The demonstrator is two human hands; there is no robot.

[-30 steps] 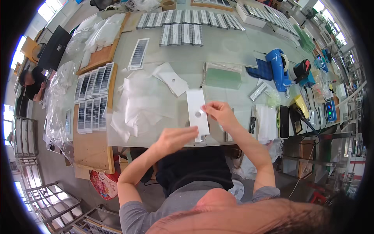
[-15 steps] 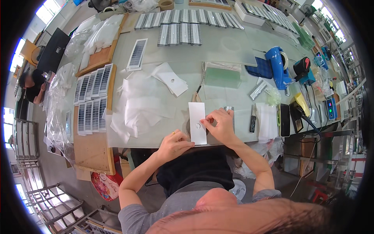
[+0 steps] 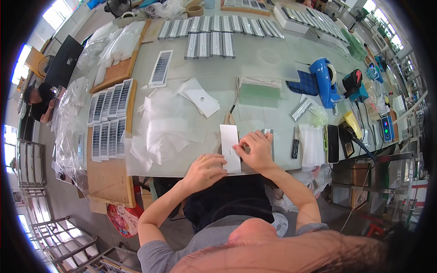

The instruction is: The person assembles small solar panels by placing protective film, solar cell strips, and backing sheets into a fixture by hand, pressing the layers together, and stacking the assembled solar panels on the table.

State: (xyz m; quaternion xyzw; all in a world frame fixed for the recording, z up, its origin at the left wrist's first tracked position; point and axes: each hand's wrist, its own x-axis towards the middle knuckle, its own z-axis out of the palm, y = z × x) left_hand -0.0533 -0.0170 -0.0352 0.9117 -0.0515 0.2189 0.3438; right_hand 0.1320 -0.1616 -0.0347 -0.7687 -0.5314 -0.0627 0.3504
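Observation:
A narrow white strip with a small hole point(image 3: 229, 136) lies upright in front of me at the table's near edge. My left hand point(image 3: 205, 170), a ring on one finger, has its bent fingers closed on the strip's lower left edge. Against the right edge, about halfway down, my right hand point(image 3: 257, 149) pinches with thumb and forefinger; its fingertips partly cover the hole. A small brush-like tool with a dark tip point(image 3: 230, 117) lies just beyond the strip. More white strips with holes point(image 3: 200, 98) are fanned out farther left.
White sheets point(image 3: 159, 136) cover the table at left, beside a wooden board of dark gridded panels point(image 3: 108, 139). Rows of panels point(image 3: 209, 44) lie at the back. To the right are a blue tape dispenser point(image 3: 324, 84), a phone-like black object point(image 3: 332, 148) and a yellow-handled tool point(image 3: 352, 123).
My left hand's fingers have moved up slightly along the strip's left edge. The right hand's fingertips have shifted a little down over the hole. The view has tilted slightly.

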